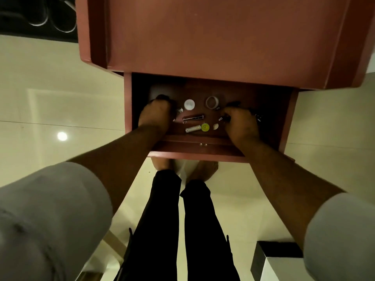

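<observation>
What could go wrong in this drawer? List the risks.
1. The small dark piece pinched by the right hand could slip and vanish among the loose bits in the drawer.
2. The left hand could nudge the silver tube, which may roll.
3. Anything dropped over the drawer front could hit the bare feet below.

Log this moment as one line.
drawer: open | left hand: inside, grip unclear | right hand: pinches small dark item | white cap: untouched
</observation>
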Motion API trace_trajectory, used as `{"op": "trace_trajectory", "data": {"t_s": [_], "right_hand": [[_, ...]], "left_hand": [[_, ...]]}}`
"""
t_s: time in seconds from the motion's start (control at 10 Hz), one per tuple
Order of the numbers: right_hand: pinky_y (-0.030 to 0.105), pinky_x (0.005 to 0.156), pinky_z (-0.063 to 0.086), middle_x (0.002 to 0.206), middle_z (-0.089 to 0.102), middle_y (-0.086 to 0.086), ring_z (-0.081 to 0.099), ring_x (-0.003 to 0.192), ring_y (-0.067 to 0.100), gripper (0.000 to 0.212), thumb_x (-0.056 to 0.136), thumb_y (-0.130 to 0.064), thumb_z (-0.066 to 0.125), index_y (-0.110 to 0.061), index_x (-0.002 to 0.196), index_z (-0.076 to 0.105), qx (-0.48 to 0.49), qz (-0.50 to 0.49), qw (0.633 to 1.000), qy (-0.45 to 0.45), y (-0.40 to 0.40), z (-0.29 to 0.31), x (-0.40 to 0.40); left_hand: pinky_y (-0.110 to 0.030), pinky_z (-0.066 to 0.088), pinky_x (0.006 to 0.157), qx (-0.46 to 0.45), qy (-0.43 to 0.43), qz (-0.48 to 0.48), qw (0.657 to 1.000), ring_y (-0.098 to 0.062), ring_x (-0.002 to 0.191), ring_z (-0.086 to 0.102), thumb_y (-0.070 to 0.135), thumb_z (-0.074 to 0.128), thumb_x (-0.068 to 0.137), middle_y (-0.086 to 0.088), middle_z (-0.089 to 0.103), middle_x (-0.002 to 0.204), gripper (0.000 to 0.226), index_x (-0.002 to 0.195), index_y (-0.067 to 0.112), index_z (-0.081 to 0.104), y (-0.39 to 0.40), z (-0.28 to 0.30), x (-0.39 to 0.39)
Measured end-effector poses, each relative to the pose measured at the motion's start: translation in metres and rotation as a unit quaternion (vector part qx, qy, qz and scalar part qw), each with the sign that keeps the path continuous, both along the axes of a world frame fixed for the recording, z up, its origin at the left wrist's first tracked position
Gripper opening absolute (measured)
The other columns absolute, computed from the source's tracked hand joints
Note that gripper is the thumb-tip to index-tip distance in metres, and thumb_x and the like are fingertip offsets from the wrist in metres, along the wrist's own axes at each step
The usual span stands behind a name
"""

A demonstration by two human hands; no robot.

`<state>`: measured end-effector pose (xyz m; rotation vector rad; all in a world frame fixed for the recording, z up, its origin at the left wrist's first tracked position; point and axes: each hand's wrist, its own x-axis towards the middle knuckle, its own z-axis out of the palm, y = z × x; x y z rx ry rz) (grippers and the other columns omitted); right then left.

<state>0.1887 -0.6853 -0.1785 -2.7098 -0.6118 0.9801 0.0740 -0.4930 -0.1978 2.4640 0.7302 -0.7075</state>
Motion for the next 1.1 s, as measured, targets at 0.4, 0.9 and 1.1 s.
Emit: {"op": "trace_trajectory", "data": {"t_s": [0.4, 0.9, 1.1], "right_hand": [[0.047, 0.098, 0.032, 0.117, 0.062, -0.002, 0.047, 0.122, 0.028, 0.036, 0.073, -0.041, 0.077, -0.026, 0.106, 0.070, 0.022, 0.227, 0.973, 0.026, -0.055, 0.074, -0.031], [0.054, 0.107, 0.024, 0.148, 0.038, 0.005, 0.034, 0.136, 0.031, 0.065, 0.083, -0.028, 0.063, -0.027, 0.143, 0.039, 0.031, 0.164, 0.941, -0.294, 0.029, 0.067, 0.053], [0.045, 0.102, 0.033, 0.137, 0.044, 0.009, 0.040, 0.125, 0.033, 0.064, 0.076, -0.031, 0.071, -0.022, 0.134, 0.047, -0.007, 0.168, 0.975, -0.146, 0.054, 0.121, 0.056]], "left_hand": [[-0.054, 0.043, 0.092, 0.065, -0.137, -0.215, 0.965, -0.039, 0.121, 0.048, 0.049, 0.082, 0.064, -0.014, 0.054, 0.136, 0.063, 0.119, 0.024, 0.065, -0.037, 0.077, -0.058], [-0.057, 0.024, 0.111, 0.195, -0.177, -0.077, 0.962, -0.041, 0.140, 0.030, 0.044, 0.070, 0.079, -0.016, 0.034, 0.153, 0.083, 0.150, 0.023, 0.033, 0.005, 0.079, 0.060], [-0.046, 0.031, 0.106, 0.118, -0.044, -0.130, 0.983, -0.034, 0.129, 0.036, 0.042, 0.066, 0.084, -0.011, 0.035, 0.145, 0.079, 0.151, 0.023, 0.027, 0.021, 0.147, 0.063]]}}
